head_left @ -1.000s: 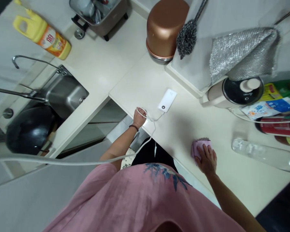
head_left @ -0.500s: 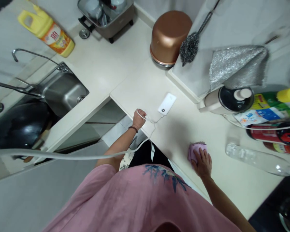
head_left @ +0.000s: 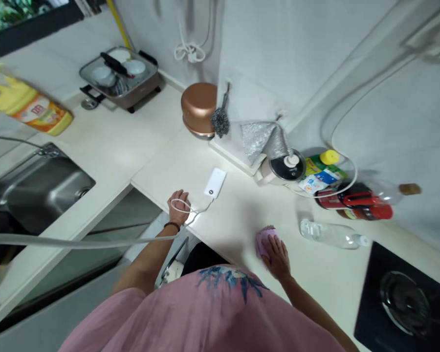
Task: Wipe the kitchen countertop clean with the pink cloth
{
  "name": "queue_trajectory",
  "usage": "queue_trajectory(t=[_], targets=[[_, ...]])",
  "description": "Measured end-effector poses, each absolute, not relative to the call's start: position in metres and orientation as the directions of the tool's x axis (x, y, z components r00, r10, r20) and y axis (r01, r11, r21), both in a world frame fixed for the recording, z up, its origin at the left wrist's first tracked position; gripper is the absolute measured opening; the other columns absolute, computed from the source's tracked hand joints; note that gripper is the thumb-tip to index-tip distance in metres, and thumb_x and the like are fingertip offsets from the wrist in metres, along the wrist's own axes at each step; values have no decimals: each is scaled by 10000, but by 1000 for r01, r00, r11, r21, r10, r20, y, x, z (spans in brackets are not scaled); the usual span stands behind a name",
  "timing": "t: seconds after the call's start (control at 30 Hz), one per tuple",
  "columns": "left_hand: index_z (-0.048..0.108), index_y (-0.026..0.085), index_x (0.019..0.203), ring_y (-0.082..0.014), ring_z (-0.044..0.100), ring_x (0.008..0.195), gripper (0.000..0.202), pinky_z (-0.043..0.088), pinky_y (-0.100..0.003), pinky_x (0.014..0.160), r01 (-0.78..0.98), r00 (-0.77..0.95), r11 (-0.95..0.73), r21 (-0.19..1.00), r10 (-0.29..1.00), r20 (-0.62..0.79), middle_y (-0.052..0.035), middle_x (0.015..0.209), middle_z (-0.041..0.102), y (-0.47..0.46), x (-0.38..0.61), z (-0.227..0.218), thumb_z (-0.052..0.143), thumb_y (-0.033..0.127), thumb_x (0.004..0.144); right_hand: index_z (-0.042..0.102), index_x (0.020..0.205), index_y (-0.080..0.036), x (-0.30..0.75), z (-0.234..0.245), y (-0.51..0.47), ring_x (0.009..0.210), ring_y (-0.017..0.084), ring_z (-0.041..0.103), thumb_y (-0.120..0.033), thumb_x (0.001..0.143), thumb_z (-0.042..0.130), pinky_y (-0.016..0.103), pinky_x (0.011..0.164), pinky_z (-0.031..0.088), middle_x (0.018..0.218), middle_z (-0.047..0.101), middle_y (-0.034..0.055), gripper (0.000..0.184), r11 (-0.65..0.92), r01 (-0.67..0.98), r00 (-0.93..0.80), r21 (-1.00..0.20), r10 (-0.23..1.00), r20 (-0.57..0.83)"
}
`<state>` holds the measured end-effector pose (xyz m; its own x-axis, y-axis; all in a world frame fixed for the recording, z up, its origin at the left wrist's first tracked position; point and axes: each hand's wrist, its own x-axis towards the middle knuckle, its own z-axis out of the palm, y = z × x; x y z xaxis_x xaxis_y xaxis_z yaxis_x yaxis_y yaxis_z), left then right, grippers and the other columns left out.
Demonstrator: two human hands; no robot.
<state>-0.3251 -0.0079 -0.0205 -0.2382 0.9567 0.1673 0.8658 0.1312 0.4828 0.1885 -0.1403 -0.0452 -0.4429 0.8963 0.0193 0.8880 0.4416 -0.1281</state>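
Observation:
My right hand (head_left: 277, 255) presses a folded pink cloth (head_left: 265, 240) onto the pale countertop (head_left: 238, 215), fingers laid over it. At the counter's front edge rests my left hand (head_left: 178, 208), its fingers stretched out on the surface, with a dark beaded bracelet at the wrist. A white cable (head_left: 201, 211) loops over the back of that hand. It runs to a white power bank (head_left: 215, 183) lying flat on the counter, a little to the right of my left hand.
On the right stand a kettle (head_left: 266, 171), packets, bottles, a clear bottle (head_left: 326, 233) on its side and a black hob (head_left: 407, 293). A copper-coloured pot (head_left: 200, 105) and an electric pan of dishes (head_left: 139, 93) sit behind. At left are a yellow jug (head_left: 55, 115) and a sink (head_left: 44, 190).
The view has tilted up, showing more wall and the hob. My left hand's fingers have gone from curled to stretched out on the counter. My right hand remains on the cloth.

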Motion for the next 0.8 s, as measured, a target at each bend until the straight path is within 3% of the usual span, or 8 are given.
queue_trajectory(t=[0.27,0.47,0.63,0.8], targets=[[613,174,1243,-324,456,1335,352,269,-540,1145,890,-226,107,443,948,224,-165,1364,563,-7,-323,-23,514,252,914,504,1482,-276,180,-31,-139,1525,340,248,-393,898,581,562,1201,259,1635,356,76,601,408,899,-417,-158,908,-27],[604,172,1265,-315,432,1356,371,259,-525,1156,886,-246,159,436,957,151,-166,1384,540,-6,-318,-16,505,250,917,516,1475,-283,178,-29,-139,1521,324,259,-401,916,551,546,1214,232,1635,359,62,572,353,920,-372,-171,924,-91],[598,173,1293,-336,397,1381,392,241,-548,1158,884,-230,162,438,967,107,-179,1388,528,-7,-320,-15,514,255,919,439,1530,-268,144,-39,-126,1535,335,218,-426,954,467,551,1206,232,1665,290,74,599,72,994,-78,-76,994,-70],[606,195,1296,-331,374,1414,409,241,-553,1173,862,-194,103,497,972,134,-181,1410,508,-6,-325,-19,548,255,896,325,1586,-271,108,-37,-104,1553,335,144,-452,989,382,576,1203,209,1697,193,71,627,-176,984,173,-25,981,-91]])
